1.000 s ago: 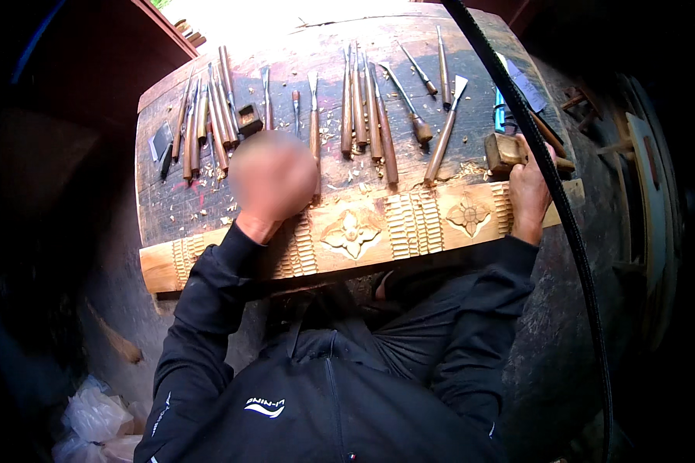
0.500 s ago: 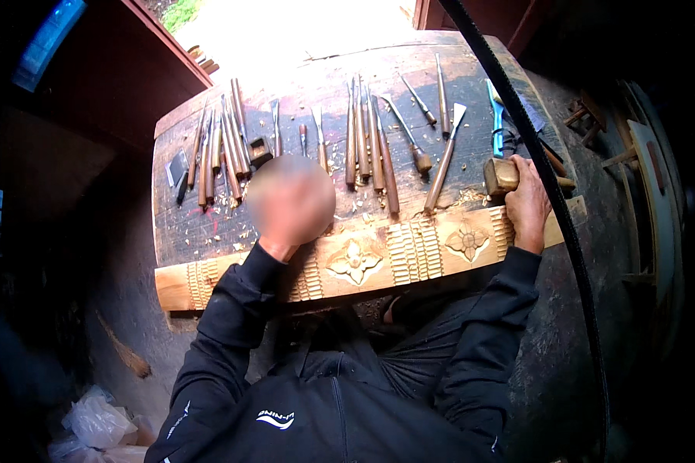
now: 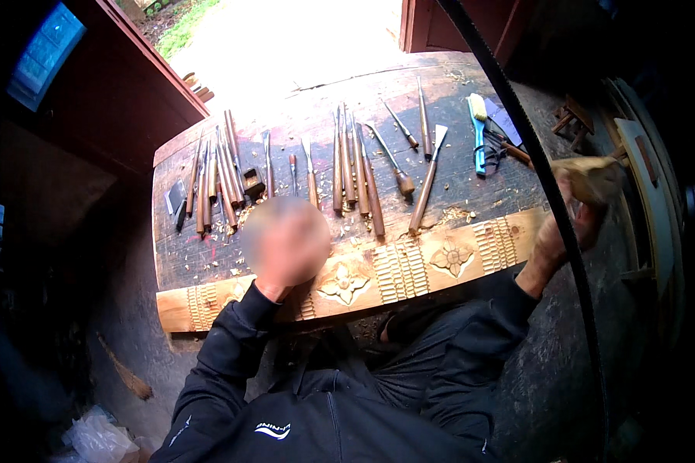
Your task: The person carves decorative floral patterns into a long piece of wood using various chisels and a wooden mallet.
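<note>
A long pale wooden board (image 3: 176, 310) lies along the near edge of the worktable, carved with flower motifs and bands of small gouged ridges. Over its left part rests my left hand (image 3: 286, 247); its fingers are blurred out, so I cannot make out what they hold. Beyond the board's right end, my right hand (image 3: 567, 224) is closed round a wooden mallet (image 3: 598, 181), its blocky head raised off the table. A dark strap partly covers this hand. Closest to the carved flowers lies a flat-bladed chisel (image 3: 427, 185) with a brown handle.
Several chisels and gouges (image 3: 347, 166) lie in groups across the dark worktable (image 3: 232, 282) among wood shavings. A small dark wooden block (image 3: 252, 185) sits behind my left hand. At the far right lies a blue brush (image 3: 477, 139). A stool (image 3: 573, 123) stands beyond.
My right hand has lifted the mallet from the table's right side and swung it outward to the right. My left hand stays over the board. The view has shifted slightly.
</note>
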The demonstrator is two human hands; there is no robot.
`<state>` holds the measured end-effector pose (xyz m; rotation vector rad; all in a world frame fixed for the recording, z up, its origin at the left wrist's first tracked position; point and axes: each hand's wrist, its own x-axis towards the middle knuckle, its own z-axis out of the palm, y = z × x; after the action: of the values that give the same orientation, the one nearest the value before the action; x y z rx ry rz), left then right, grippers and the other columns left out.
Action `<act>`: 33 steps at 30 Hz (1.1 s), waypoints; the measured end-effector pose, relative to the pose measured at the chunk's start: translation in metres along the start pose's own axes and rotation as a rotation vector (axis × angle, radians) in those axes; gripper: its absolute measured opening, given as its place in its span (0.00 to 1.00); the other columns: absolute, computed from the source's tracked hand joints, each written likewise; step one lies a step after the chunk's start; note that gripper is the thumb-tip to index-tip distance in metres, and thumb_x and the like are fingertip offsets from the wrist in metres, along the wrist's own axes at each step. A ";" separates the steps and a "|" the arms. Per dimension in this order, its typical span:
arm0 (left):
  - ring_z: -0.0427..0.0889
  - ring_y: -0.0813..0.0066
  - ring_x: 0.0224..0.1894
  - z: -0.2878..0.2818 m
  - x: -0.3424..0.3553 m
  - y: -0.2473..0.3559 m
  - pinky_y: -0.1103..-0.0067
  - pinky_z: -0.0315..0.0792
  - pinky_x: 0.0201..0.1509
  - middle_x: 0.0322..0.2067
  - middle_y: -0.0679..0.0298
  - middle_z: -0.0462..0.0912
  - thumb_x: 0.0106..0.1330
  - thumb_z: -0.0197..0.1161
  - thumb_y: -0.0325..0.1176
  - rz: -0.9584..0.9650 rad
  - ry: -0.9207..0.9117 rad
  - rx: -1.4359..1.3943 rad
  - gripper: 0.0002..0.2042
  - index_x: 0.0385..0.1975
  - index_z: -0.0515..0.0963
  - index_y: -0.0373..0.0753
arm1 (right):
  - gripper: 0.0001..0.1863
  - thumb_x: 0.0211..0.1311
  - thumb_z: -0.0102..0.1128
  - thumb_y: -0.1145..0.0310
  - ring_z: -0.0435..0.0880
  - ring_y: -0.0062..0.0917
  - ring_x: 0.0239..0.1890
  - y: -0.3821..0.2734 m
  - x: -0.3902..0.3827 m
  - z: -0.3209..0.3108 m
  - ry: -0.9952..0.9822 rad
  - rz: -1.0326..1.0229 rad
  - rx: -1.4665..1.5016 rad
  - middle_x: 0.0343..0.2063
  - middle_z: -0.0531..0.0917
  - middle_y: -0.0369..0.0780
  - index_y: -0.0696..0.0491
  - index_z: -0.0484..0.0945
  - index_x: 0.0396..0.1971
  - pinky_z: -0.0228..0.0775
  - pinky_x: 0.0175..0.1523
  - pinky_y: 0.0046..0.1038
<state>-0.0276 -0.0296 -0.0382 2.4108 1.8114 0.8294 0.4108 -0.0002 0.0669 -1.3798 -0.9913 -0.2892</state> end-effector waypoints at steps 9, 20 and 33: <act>0.87 0.61 0.24 0.007 0.021 -0.008 0.66 0.77 0.30 0.22 0.61 0.86 0.68 0.77 0.38 -0.050 0.050 0.028 0.14 0.47 0.82 0.43 | 0.45 0.79 0.41 0.30 0.86 0.33 0.45 0.031 -0.011 -0.004 0.068 0.811 0.856 0.48 0.83 0.48 0.58 0.65 0.73 0.85 0.49 0.33; 0.91 0.63 0.25 -0.037 -0.010 0.049 0.73 0.78 0.29 0.23 0.57 0.88 0.65 0.81 0.34 -0.215 0.085 -0.057 0.07 0.36 0.89 0.43 | 0.44 0.81 0.44 0.31 0.86 0.24 0.49 0.057 -0.018 0.010 -0.124 0.924 1.414 0.49 0.81 0.42 0.63 0.69 0.66 0.83 0.49 0.24; 0.91 0.70 0.26 -0.063 -0.038 -0.022 0.74 0.79 0.32 0.25 0.63 0.91 0.63 0.80 0.44 -0.484 -0.050 0.083 0.10 0.37 0.94 0.46 | 0.43 0.84 0.37 0.33 0.87 0.32 0.46 0.060 -0.031 0.034 -0.094 1.100 1.265 0.48 0.82 0.49 0.63 0.69 0.66 0.87 0.49 0.30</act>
<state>-0.0804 -0.0755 -0.0061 1.8711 2.3010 0.6466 0.4208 0.0327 -0.0003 -0.5513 -0.1997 1.0703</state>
